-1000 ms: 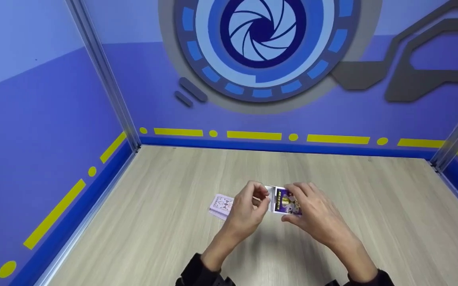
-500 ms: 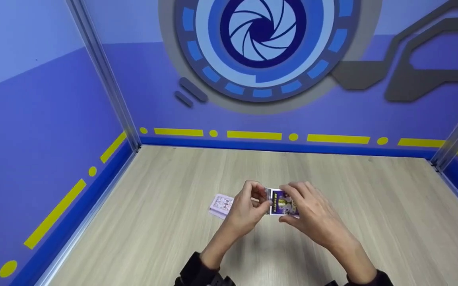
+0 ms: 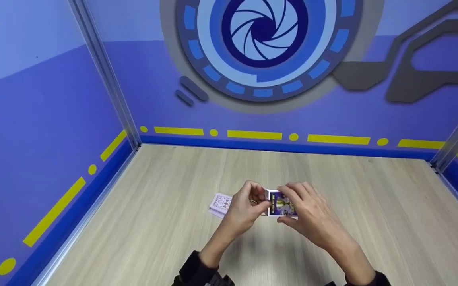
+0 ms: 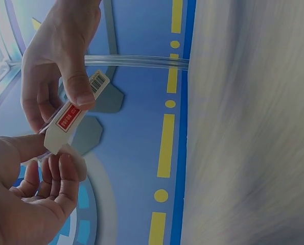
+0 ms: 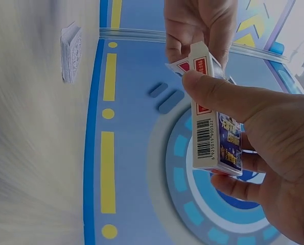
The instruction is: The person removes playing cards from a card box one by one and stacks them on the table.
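Observation:
A small playing-card box, purple and yellow on its face with white edges, is held above the table. My right hand grips it across its sides, with the thumb on the barcoded side in the right wrist view. At the box's left end is my left hand, whose thumb and fingers pinch the end flap. The flap stands partly out from the box; its inside is hidden. A deck of playing cards with patterned backs lies on the table behind my left hand, partly covered by it.
The wooden table is bounded by a blue back wall and side walls with yellow markings. Metal posts stand at the corners. Dark bands circle both wrists.
The box and my right hand have shifted slightly left, toward my left hand. The white flap at the box's left end shows less than before. The deck stays in place.

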The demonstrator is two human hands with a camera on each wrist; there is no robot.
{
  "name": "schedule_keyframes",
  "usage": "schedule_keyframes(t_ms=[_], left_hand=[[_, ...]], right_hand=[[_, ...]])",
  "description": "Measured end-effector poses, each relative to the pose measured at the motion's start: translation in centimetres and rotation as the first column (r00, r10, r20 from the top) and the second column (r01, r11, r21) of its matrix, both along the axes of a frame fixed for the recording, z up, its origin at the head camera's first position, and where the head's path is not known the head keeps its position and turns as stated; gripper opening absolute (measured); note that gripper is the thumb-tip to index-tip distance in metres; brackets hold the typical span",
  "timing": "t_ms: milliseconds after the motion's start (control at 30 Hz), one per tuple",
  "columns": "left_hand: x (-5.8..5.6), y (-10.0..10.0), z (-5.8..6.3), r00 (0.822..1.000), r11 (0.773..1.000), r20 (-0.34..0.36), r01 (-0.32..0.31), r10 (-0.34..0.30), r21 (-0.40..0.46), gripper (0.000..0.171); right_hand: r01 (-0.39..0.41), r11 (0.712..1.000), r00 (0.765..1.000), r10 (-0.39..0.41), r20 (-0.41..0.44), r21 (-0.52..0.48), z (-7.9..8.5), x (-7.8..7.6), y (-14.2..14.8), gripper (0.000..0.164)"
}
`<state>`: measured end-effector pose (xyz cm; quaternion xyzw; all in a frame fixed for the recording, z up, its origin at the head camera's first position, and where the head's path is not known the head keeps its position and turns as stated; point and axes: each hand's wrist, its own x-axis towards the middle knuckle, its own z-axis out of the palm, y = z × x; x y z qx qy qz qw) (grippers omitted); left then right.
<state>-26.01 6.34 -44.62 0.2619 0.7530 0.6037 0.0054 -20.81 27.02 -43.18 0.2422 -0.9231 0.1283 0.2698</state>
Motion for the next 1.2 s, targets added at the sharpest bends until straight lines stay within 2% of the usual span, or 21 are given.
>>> schedule_keyframes(t_ms=[200,500,700,800,933,1000,1133,1200], left_hand=[[0.2,0.0,0.3,1.000,1.000,0.024,-0.003,0.003,0.023,0.021],[-0.2,-0.2,0.2,0.998,0.999,0.065,0.017,-0.020,0.049,0.019],[-0.5,-0.6,0.2,1.000,1.000,0.027,-0.001,0.001,0.029,0.021],[-0.6,-0.8,0.4,1.000,1.000,-0.021,-0.006,0.005,-0.014,0.022],[-0.7,-1.2,0.7,0.992,0.996,-0.123,-0.008,-0.002,-0.085,0.037],[-0.7,-1.4,0.7,0.979,0.991,-0.203,-0.026,-0.001,-0.129,0.043],[-0.8,-1.8,0.7,0.935,0.970,-0.354,-0.100,0.015,-0.222,0.043],[-0.8,-2.0,0.7,0.921,0.957,-0.390,-0.125,0.013,-0.262,0.042]], right_hand=[[-0.005,1.000,0.999,0.005,-0.033,-0.002,0.0,-0.1,0.0,0.079],[0.018,1.000,1.000,-0.018,-0.025,-0.004,-0.2,-0.1,0.1,0.078],[0.052,0.999,0.998,-0.052,0.022,-0.001,-0.2,-0.2,0.4,0.077],[0.064,0.998,0.996,-0.064,0.062,-0.008,-0.2,-0.3,0.6,0.077],[0.077,0.997,0.994,-0.076,0.084,-0.012,-0.1,-0.3,0.9,0.077],[0.077,0.997,0.994,-0.076,0.081,-0.014,0.0,-0.3,1.0,0.077],[0.076,0.997,0.994,-0.075,0.077,-0.013,0.0,-0.4,1.1,0.078],[0.078,0.997,0.994,-0.077,0.080,-0.010,-0.1,-0.4,1.2,0.077]])
